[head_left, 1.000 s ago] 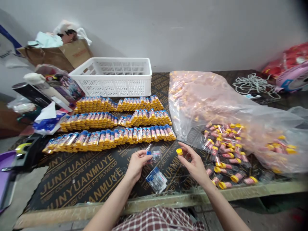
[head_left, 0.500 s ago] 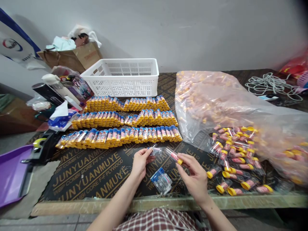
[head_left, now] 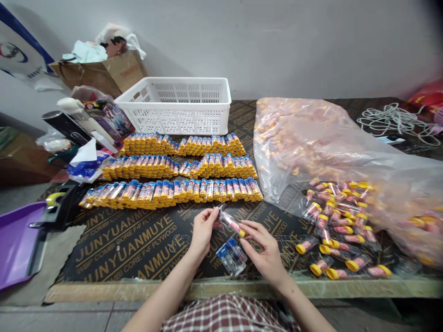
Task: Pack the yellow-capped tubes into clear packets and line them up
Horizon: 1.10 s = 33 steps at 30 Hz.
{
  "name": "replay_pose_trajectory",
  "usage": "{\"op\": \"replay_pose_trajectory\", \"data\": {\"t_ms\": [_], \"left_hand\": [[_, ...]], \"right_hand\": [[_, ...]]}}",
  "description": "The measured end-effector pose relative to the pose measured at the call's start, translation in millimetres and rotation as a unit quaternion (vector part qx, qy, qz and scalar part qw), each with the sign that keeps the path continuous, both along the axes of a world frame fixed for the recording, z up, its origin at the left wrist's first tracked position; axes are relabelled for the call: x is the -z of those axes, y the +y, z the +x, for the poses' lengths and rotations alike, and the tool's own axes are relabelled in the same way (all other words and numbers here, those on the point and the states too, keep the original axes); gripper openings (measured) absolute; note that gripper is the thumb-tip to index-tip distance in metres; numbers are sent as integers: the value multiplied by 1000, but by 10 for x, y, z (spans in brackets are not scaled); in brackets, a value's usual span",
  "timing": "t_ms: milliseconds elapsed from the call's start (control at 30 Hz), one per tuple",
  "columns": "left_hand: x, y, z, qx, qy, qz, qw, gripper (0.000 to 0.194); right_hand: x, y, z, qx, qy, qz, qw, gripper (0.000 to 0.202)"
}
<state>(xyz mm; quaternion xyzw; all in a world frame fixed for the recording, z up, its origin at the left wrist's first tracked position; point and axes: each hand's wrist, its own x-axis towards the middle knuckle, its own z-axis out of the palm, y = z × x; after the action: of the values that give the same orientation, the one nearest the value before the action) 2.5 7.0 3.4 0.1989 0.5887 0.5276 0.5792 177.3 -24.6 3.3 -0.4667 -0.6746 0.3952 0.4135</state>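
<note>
"What's the biggest worry on this counter [head_left: 128,249]?"

"The big plastic bag [head_left: 297,138] near the right edge. One tug might make it slide."

"And the stacked tubes [head_left: 197,189] toward the left edge?"

"A bump could tip them over."

"The loose tubes [head_left: 346,219]?"

"Some lie near the front edge, so an elbow might roll them off."

"The hands?"

"Close together, above the front middle. The right hand [head_left: 265,251] could brush the flat sleeves [head_left: 231,258] beside it. It grips the yellow end of one tube [head_left: 228,221]. The left hand [head_left: 204,230] pinches what looks like a thin sleeve at the clear end. If the tube pokes crooked, that might rip."
</note>
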Motion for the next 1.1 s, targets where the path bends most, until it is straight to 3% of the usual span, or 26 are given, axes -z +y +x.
{"op": "replay_pose_trajectory", "data": {"t_ms": [167, 333, 433, 600, 933, 1100], "left_hand": [[-136, -25, 33, 44, -80, -11, 996, 42], [-173, -103, 83, 148, -104, -60, 982, 39], [-164, -160, 119, 192, -118, -68, 972, 36], [-164, -211, 147, 208, -134, -68, 966, 34], [-185, -234, 168, 202, -131, -70, 968, 35], [-214, -227, 185, 197, -119, -74, 970, 37]], "right_hand": [[101, -9, -15, -31, 10, -19, 999, 35], [76, 64, 12, -48, -48, 69, 995, 70], [25, 115, 39, -105, -40, 61, 992, 83], [38, 116, 58, -163, 3, 22, 986, 86], [90, 78, 29, -135, 53, 7, 989, 85], [63, 63, 27, -140, 32, 11, 990, 84]]}}
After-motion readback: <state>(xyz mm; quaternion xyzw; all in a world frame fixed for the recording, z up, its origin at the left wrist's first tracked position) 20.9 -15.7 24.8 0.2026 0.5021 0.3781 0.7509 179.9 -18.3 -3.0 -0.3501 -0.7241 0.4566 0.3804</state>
